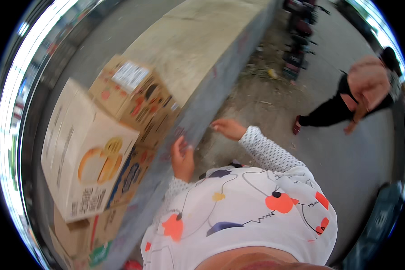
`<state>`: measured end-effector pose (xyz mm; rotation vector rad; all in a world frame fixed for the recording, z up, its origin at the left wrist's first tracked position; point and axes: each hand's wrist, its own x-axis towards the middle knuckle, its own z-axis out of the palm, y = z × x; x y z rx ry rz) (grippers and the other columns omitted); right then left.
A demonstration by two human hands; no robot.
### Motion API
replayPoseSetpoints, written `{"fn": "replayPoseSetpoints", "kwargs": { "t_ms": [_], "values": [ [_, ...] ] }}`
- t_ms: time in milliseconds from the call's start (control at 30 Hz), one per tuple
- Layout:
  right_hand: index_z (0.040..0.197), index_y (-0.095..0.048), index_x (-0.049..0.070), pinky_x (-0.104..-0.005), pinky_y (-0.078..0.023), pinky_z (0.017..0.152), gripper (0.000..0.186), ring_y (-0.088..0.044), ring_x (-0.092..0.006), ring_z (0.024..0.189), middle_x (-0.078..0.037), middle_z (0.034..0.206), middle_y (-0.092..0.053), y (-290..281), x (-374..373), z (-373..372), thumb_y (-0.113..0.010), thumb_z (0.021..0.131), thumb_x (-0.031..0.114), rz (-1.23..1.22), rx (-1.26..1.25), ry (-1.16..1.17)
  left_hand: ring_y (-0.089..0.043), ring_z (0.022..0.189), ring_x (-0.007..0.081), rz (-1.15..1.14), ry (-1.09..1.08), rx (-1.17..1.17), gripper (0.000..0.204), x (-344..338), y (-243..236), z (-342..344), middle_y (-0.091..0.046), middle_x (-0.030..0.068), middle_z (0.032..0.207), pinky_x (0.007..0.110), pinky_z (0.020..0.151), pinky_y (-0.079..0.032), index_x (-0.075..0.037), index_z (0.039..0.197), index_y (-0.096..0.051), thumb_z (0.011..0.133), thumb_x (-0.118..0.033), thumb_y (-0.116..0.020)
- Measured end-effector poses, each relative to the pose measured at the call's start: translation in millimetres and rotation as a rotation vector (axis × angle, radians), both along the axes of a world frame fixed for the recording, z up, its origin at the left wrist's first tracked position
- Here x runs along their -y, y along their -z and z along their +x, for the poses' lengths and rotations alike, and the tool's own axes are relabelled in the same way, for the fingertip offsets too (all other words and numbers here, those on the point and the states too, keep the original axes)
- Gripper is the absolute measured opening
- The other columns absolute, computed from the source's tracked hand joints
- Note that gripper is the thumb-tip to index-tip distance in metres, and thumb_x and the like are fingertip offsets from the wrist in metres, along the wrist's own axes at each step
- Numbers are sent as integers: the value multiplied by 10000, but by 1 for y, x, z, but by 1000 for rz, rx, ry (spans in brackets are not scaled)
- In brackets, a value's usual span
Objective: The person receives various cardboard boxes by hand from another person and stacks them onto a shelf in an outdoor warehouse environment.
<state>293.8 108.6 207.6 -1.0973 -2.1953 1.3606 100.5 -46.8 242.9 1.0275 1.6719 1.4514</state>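
Note:
My left hand [182,158] is raised beside the concrete ledge, near the stacked cartons. Its fingers and thumb are apart and hold nothing I can see. My right hand [231,129] reaches in over the ground just right of the ledge, fingers loosely bent, also with nothing visible in it. Closest to the left hand stands a printed brown carton [139,110] with a white label on top. In front of it a large pale carton [87,153] with a bread-like picture leans at a tilt over other boxes. Neither hand touches a carton.
A long concrete ledge [198,40] carries the cartons and runs to the far side. More brown cardboard [74,236] lies at lower left. Parked scooters [297,45] line the far right. A person [366,85] in a pink top walks at right. A dark green bin-like object [375,225] is at lower right.

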Motion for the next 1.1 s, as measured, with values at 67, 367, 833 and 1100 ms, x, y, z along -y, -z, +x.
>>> {"fn": "replayPoseSetpoints", "kwargs": {
  "t_ms": [67, 367, 833, 1100],
  "values": [
    [1215, -587, 49, -369, -450, 943, 377, -596, -268, 1086, -154, 1166, -635, 28, 24, 26, -509, 947, 302, -105, 86, -26, -530, 1125, 203, -79, 96, 63, 439, 1, 1, 8, -514, 130, 1261, 333, 944, -434, -20, 1307, -454, 889, -92, -565],
    [1096, -648, 48, -389, -462, 910, 351, -600, -307, 1044, -161, 1106, -646, 61, 101, 108, -524, 904, 314, -169, -52, 588, -540, 1086, 178, -128, 474, 69, 373, -49, 20, 20, -545, 110, 1214, 306, 941, -426, 4, 1264, -479, 905, -74, -547],
    [1150, -622, 55, -298, -490, 784, 360, -599, -141, 879, -56, 962, -664, 101, 141, 132, -550, 910, 314, -350, -25, 823, -585, 1037, 185, -155, 626, 71, 332, -49, 25, 39, -586, 119, 1151, 279, 861, -453, 23, 1223, -512, 910, -83, -540],
    [1119, -644, 53, -362, -468, 918, 369, -617, -281, 1047, -146, 1113, -658, 89, 118, 125, -527, 899, 325, -308, -89, 825, -580, 1027, 169, -177, 561, 111, 311, -40, 20, 37, -594, 111, 1153, 282, 860, -459, 7, 1207, -526, 915, -96, -544]
  ]
}}
